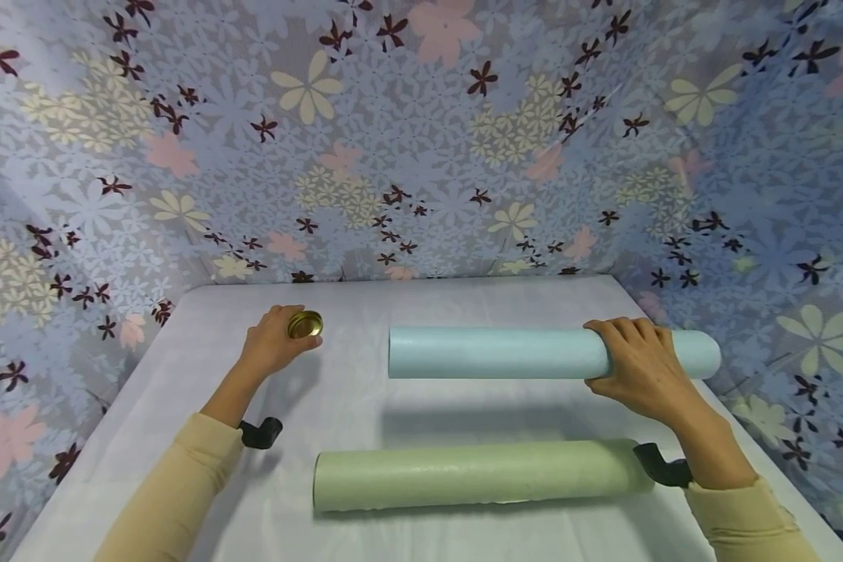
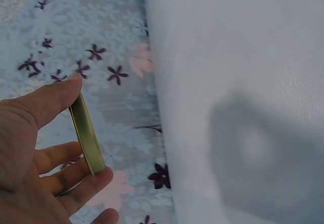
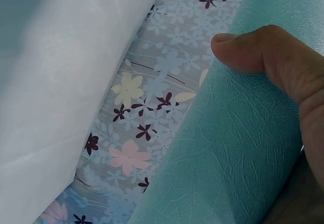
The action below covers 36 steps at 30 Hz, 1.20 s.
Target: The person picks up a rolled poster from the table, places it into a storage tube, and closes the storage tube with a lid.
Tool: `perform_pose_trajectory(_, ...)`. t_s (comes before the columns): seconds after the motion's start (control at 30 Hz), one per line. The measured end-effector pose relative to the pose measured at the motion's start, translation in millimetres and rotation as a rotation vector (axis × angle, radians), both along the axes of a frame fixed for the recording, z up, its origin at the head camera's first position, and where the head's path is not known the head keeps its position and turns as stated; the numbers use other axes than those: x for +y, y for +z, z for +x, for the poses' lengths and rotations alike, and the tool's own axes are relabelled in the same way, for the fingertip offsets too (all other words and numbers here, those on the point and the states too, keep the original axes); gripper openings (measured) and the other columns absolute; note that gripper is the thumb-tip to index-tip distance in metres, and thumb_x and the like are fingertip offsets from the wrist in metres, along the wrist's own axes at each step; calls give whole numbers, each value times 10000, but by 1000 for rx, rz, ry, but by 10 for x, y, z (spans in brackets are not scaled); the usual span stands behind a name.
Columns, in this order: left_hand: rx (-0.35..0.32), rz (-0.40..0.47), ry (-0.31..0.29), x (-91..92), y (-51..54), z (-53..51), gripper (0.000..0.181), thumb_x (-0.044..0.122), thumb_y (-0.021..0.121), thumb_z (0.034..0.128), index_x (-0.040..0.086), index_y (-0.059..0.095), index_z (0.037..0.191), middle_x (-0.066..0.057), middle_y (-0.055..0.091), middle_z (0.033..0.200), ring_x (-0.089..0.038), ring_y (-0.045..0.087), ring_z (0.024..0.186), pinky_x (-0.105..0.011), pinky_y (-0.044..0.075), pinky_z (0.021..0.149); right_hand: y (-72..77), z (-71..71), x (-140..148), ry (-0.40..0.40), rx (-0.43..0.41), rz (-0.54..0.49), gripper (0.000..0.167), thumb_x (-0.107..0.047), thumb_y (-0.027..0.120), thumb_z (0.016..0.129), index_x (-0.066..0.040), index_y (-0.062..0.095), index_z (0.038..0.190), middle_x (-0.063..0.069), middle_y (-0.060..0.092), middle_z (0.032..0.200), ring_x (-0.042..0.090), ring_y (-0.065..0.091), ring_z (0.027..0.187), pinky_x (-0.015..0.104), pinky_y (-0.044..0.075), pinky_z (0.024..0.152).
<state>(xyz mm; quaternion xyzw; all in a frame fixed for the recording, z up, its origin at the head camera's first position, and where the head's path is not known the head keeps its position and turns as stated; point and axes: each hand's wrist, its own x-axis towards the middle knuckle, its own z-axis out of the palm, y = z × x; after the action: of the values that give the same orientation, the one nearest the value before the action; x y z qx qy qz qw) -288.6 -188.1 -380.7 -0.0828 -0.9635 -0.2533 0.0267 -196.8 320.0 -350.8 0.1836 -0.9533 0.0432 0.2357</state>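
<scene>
In the head view my left hand (image 1: 274, 339) pinches a shallow, shiny gold jar lid (image 1: 305, 325) between thumb and fingers, raised over the left part of the table. The left wrist view shows the lid (image 2: 88, 135) edge-on. My right hand (image 1: 639, 363) grips a light blue roll of sheet material (image 1: 499, 353) near its right end, with the thumb on the near side. This roll is held level above the table, its shadow below it. Up close in the right wrist view, the blue roll (image 3: 217, 148) has a creased, leathery texture. A pale green roll (image 1: 478, 476) lies nearer to me.
A white-covered table (image 1: 351, 414) spans the working area. Flower-printed cloth (image 1: 421, 156) hangs behind it and along both sides. Black wrist mounts (image 1: 261, 433) sit on both forearms; the right one overlaps the green roll's right end in the head view.
</scene>
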Motion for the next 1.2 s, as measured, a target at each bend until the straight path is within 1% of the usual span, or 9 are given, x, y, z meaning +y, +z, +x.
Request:
perform_pose_trajectory(0.2, 8, 44, -12, 52, 99, 148, 691, 368, 632, 878, 19, 372, 1415, -258, 449, 1328, -427, 456, 1194, -639, 303, 964, 9, 2, 13, 7, 10, -2, 777, -215, 859, 561, -86, 501, 1238, 199, 574, 1109, 446, 461, 1035, 600, 313, 832)
perform_pose_trajectory(0.5, 0, 117, -7, 77, 182, 354, 708, 378, 636, 881, 41, 352, 1435, -237, 416, 1378, -430, 415, 1257, -646, 244, 1036, 28, 17, 4, 13, 17, -4, 766, -210, 849, 566, -84, 499, 1236, 200, 575, 1100, 447, 465, 1027, 601, 312, 833)
perform_pose_trajectory(0.6, 5, 139, -9, 80, 215, 428, 708, 387, 632, 884, 57, 348, 1442, -226, 401, 1401, -436, 397, 1277, -649, 287, 1028, 35, 21, -2, 12, 14, -4, 766, -210, 849, 569, -86, 496, 1238, 200, 572, 1107, 446, 462, 1033, 597, 308, 837)
perform_pose_trajectory(0.73, 26, 179, -14, 91, 241, 533, 723, 409, 642, 876, 70, 352, 1445, -216, 400, 1408, -429, 412, 1269, -627, 376, 976, 43, 24, -11, 11, 11, -6, 759, -208, 845, 575, -90, 496, 1238, 195, 572, 1108, 442, 459, 1037, 589, 305, 840)
perform_pose_trajectory(0.83, 49, 233, -21, 111, 236, 607, 723, 394, 659, 869, 74, 360, 1443, -207, 410, 1404, -402, 426, 1258, -594, 405, 958, 44, 24, -18, 13, 11, -7, 757, -206, 844, 577, -91, 496, 1240, 194, 572, 1108, 443, 458, 1038, 589, 304, 841)
perform_pose_trajectory(0.93, 70, 310, -22, 141, 217, 683, 723, 392, 671, 860, 101, 364, 1446, -178, 413, 1410, -368, 421, 1276, -584, 401, 968, 45, 25, -26, 13, 13, -6, 761, -207, 846, 576, -92, 495, 1241, 196, 570, 1111, 445, 456, 1037, 589, 304, 838)
perform_pose_trajectory(1.07, 73, 434, -26, 208, 187, 801, 727, 420, 679, 845, 159, 368, 1448, -114, 413, 1426, -319, 404, 1311, -574, 340, 1036, 47, 24, -39, 8, 14, -2, 773, -215, 852, 571, -95, 493, 1245, 197, 568, 1116, 443, 455, 1033, 585, 304, 830)
perform_pose_trajectory(1.2, 81, 553, -47, 290, 157, 911, 694, 379, 693, 844, 180, 389, 1435, -77, 436, 1412, -290, 414, 1314, -545, 290, 1080, 49, 23, -55, 6, 18, 0, 778, -219, 855, 568, -95, 494, 1246, 197, 569, 1115, 442, 457, 1031, 583, 307, 827)
